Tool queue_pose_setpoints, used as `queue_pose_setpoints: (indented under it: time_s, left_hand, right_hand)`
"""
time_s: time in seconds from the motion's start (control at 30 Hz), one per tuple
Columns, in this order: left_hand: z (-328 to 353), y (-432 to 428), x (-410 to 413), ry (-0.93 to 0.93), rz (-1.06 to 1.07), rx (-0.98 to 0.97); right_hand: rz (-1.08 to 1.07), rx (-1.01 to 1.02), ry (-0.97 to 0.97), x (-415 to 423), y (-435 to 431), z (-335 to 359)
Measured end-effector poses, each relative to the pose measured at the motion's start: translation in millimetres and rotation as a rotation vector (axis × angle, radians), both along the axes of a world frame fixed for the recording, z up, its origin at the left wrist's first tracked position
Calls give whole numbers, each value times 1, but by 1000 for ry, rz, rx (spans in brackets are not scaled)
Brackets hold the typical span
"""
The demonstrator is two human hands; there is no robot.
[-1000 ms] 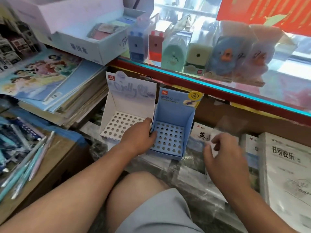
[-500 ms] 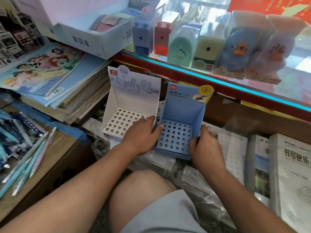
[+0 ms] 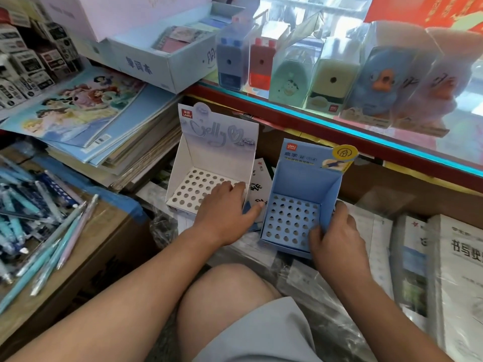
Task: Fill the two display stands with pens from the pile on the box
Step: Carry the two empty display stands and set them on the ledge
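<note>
Gripping the right wall of the blue stand, your right hand sets its thumb on the holed floor, fingers curled outside. Your left hand lies spread on the holed floor of the white stand. The 2 stands sit side by side, every hole unfilled; blue pens lie piled on the box at left

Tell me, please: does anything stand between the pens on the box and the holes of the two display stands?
Only the hands. The left hand lies over the front right holes of the white stand, and the right hand grips the front right corner of the blue stand. The other holes show empty.
</note>
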State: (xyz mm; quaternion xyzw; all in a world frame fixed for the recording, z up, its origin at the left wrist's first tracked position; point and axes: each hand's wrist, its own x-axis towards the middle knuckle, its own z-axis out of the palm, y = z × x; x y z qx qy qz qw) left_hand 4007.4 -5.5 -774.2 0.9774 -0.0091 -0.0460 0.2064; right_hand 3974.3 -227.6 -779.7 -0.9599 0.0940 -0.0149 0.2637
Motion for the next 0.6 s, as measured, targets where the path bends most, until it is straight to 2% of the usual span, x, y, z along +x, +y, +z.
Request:
queue_pose_setpoints:
  time_s: [0.2, 0.37, 0.5, 0.6]
  left_hand:
    - [6, 26, -2, -162, 158, -123]
    - [11, 61, -4, -311, 403, -122]
    - [2, 82, -1, -128, 519, -258]
    - [-5, 91, -2, -31, 534, -400]
  right_hand:
    - [-16, 68, -221, -10, 22, 32]
    - [324, 139, -163, -5, 77, 46]
    - [355, 326, -29, 14, 122, 39]
    - [293, 342, -37, 25, 139, 33]
